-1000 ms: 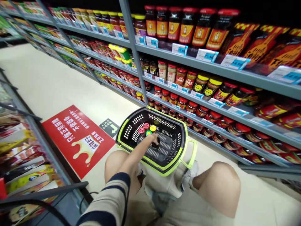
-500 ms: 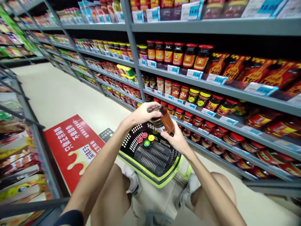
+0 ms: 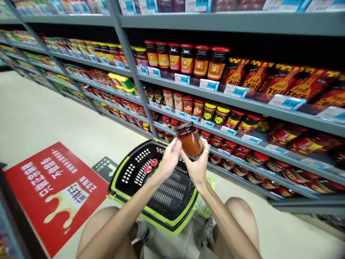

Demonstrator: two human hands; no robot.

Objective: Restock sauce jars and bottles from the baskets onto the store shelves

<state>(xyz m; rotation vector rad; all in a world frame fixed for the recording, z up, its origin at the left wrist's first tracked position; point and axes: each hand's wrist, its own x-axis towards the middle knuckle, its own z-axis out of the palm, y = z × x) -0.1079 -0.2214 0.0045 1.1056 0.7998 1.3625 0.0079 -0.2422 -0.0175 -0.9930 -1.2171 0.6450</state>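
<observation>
A glass sauce jar (image 3: 189, 141) with a dark lid and reddish-brown contents is held up, tilted, above the basket. My right hand (image 3: 198, 167) is closed around its lower right side, the thumb across the front. At the jar's left side, my left hand (image 3: 170, 160) has its fingers drawn together against the glass; their tips are partly hidden. Most of the label is turned away to the right. Below is a black shopping basket (image 3: 126, 180) with a lime-green rim. Red-lidded jars (image 3: 148, 169) and a green lid (image 3: 154, 162) show inside, partly behind my left forearm.
Grey shelving (image 3: 172, 81) with rows of sauce jars runs along the far side. Red-lidded jars (image 3: 187, 59) and bagged packets (image 3: 258, 75) stand on it. A red floor sign (image 3: 35, 212) lies left of the basket. My knees flank the basket.
My left hand has come down from the lid to the jar's left side. The jar has turned, so more of its contents and less label show. The view has swung right.
</observation>
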